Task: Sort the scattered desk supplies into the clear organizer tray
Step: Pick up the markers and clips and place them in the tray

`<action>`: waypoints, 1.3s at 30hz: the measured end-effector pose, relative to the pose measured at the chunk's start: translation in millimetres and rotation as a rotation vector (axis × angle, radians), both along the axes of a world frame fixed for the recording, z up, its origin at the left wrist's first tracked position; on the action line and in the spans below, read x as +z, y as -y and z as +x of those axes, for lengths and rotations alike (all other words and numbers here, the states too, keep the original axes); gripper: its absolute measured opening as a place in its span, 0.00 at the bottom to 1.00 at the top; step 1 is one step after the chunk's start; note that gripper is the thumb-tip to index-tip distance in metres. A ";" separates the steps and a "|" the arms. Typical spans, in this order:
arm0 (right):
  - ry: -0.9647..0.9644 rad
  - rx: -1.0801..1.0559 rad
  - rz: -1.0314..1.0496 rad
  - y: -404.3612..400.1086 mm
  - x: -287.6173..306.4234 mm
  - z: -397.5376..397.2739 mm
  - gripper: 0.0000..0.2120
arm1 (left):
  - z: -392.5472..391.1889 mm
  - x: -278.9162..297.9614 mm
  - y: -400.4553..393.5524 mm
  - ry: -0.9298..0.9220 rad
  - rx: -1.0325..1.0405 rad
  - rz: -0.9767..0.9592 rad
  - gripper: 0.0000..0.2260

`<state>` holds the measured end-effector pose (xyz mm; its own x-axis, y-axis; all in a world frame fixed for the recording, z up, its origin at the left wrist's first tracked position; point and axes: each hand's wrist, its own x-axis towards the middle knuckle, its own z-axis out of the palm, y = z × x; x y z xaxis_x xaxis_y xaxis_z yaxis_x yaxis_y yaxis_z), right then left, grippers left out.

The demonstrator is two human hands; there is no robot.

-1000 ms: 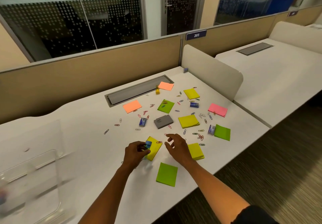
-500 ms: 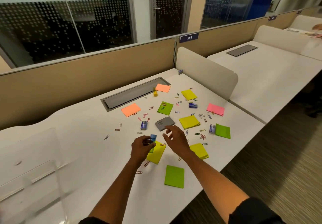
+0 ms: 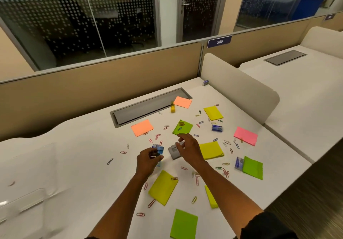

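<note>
Over desk [image 3: 78,157]: left hand [image 3: 148,161] grips blue box [image 3: 159,150]; right hand [image 3: 189,148] spread.

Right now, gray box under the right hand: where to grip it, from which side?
Pinch the gray box across its two long edges, from above. It lies flat on the desk, so only its edges offer purchase. The right hand hovers over it, fingers spread.

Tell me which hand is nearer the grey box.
Right. The right hand reaches over the grey box, fingers at its far edge; the left hand sits just left of it, gripping small blue boxes.
</note>
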<state>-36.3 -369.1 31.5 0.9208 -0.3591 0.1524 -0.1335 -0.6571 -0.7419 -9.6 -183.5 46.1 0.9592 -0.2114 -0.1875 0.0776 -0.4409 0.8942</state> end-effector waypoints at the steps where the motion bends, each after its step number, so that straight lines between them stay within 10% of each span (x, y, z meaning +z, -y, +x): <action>1: 0.006 0.014 -0.006 5.9 -1.4 8.4 0.15 | 7.3 0.2 5.0 -0.001 0.019 -0.001 0.20; 39: -0.260 0.050 -0.183 84.4 -55.2 225.2 0.17 | 134.9 -48.4 51.5 0.050 0.356 0.016 0.20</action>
<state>188.9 -453.5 -23.7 0.9531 -0.3011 -0.0325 -0.2676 -0.7870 -0.5558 125.3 -235.0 -2.3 0.9804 0.1398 -0.1388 0.1848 -0.4082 0.8940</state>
